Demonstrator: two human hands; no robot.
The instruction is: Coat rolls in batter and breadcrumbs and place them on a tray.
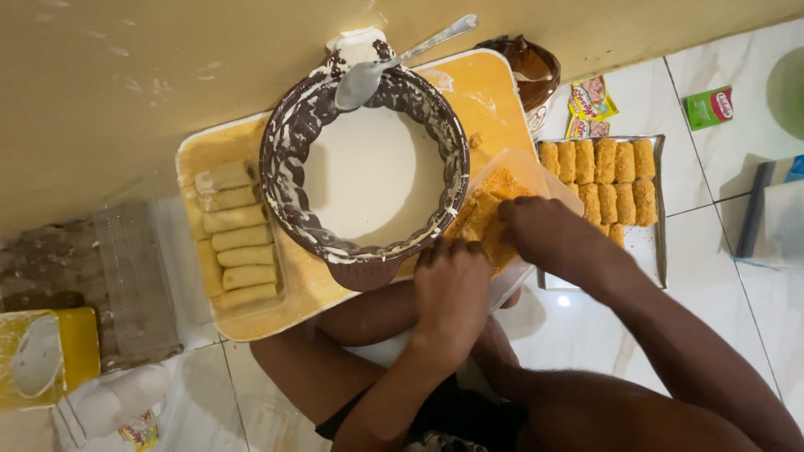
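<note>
We see a clear plastic container of orange breadcrumbs [494,209] on the floor in front of the seated person, just right of the batter bowl and partly on the yellow tray. Both hands are in it: the left hand [452,289] presses down at its near edge with fingers curled into the crumbs, and the right hand [544,234] reaches in from the right, fingers bent down among the crumbs; we cannot tell whether either grips a roll. The dark bowl of white batter [368,172] holds a metal spoon [394,63] resting on its far rim. On the yellow tray [486,92], left of the bowl, lie pale uncoated rolls [239,238]. To the right, a metal tray [645,251] carries rows of crumbed rolls [603,176].
</note>
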